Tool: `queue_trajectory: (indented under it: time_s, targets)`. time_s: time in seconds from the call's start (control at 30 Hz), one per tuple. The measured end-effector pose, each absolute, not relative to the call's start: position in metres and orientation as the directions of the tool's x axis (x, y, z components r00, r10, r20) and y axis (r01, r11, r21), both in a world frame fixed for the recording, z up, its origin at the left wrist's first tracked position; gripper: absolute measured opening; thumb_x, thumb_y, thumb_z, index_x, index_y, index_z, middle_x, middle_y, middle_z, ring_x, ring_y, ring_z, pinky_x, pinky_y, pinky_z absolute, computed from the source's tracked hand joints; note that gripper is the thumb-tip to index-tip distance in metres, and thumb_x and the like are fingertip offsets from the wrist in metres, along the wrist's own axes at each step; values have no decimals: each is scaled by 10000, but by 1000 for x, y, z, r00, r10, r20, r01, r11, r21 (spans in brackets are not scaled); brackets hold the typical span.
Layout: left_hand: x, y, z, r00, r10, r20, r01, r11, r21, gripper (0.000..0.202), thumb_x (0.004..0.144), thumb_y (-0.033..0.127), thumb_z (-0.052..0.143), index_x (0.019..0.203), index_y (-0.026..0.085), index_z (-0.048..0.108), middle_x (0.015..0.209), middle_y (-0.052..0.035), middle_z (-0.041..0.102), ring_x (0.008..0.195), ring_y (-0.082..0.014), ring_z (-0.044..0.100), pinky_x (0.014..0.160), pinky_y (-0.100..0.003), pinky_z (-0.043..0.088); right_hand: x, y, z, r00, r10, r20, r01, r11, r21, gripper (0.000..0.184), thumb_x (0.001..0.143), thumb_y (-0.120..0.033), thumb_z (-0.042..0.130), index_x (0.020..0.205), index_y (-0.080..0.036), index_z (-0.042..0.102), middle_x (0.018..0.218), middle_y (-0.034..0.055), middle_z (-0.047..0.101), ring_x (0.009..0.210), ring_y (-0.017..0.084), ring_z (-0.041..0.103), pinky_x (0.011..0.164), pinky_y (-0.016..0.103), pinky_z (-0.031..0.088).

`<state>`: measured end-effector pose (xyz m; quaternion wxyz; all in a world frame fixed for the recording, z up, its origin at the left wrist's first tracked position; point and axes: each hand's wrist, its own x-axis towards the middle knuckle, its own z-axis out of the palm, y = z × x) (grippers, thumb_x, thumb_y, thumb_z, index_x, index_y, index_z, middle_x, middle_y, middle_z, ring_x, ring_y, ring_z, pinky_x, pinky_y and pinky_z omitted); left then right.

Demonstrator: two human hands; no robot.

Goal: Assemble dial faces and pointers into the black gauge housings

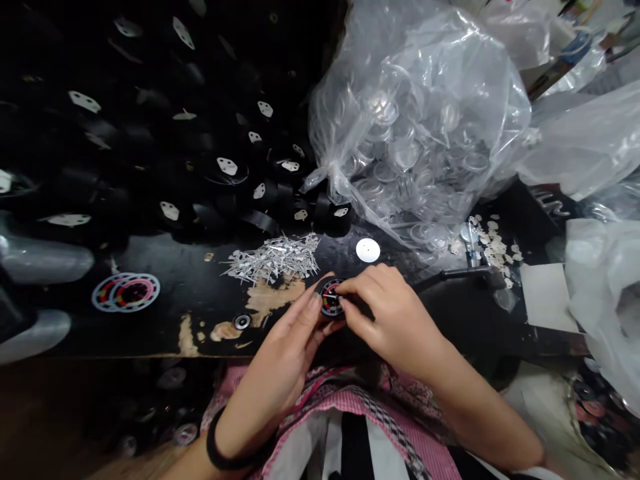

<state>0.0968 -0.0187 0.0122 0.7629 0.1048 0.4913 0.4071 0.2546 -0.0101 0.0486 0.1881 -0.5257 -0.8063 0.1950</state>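
My left hand is closed round a small round gauge. The gauge has a black dial with coloured markings, and a thin white pointer shows on it. My right hand bends over the dial, thumb and index finger pinched at its right side; whatever is between those fingertips is too small to make out. Just behind the hands lies a heap of white pointers. A blank white disc rests farther back, and a small black ring-shaped part sits left of my left hand.
Black gauge housings with white plates pile up at the back left. A clear bag of transparent covers bulges at the back right. Printed dials lie at left. Toward the right are a black-handled tool, small pale pieces and white paper.
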Motion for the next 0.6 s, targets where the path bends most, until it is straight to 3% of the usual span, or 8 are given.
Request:
queue_trajectory:
  time_s: [0.2,0.27,0.33,0.43,0.53,0.6]
  targets:
    - [90,-25,2,211,732,-648,-439,663,606,422,792,419,778,1188,287,716,1363,-29,652,1285,-271,566,1023,-313,488,243,-4,43,-434,895,101,835,442,-329,161,959,-184,519,856,-137,633,836,79,655,804,220,544,731,368,384]
    - [90,-24,3,202,726,-658,-463,662,589,391,777,422,790,1136,275,741,1304,-36,687,1252,-274,590,1002,-315,507,244,-4,47,-420,902,102,816,425,-391,137,944,-162,536,852,-134,633,840,72,655,819,216,561,741,363,396]
    - [90,-20,8,216,719,-661,-503,662,555,289,779,413,786,1023,258,776,1188,-41,737,1168,-267,639,955,-314,542,248,-5,53,-372,919,127,752,379,-539,97,930,-142,556,881,-139,640,859,51,662,835,190,584,763,338,420]
    - [89,-15,19,242,723,-647,-550,652,523,218,786,402,782,922,232,788,1062,-45,765,1024,-244,693,880,-321,586,257,-9,57,-181,960,212,643,278,-714,80,927,-146,575,923,-172,651,849,6,655,793,133,595,746,278,442]
    - [83,-21,33,296,718,-631,-566,663,490,309,754,428,810,993,234,792,1117,-74,758,1028,-273,703,861,-355,603,265,-14,54,13,968,249,609,190,-770,85,933,-161,583,923,-200,657,832,-16,646,751,107,590,698,239,447]
    - [77,-33,44,356,689,-632,-534,705,468,430,717,456,830,1099,266,776,1158,-94,749,1105,-338,682,908,-424,588,269,-17,51,50,972,228,599,153,-786,89,936,-169,583,924,-211,661,829,-20,654,740,107,595,681,230,456]
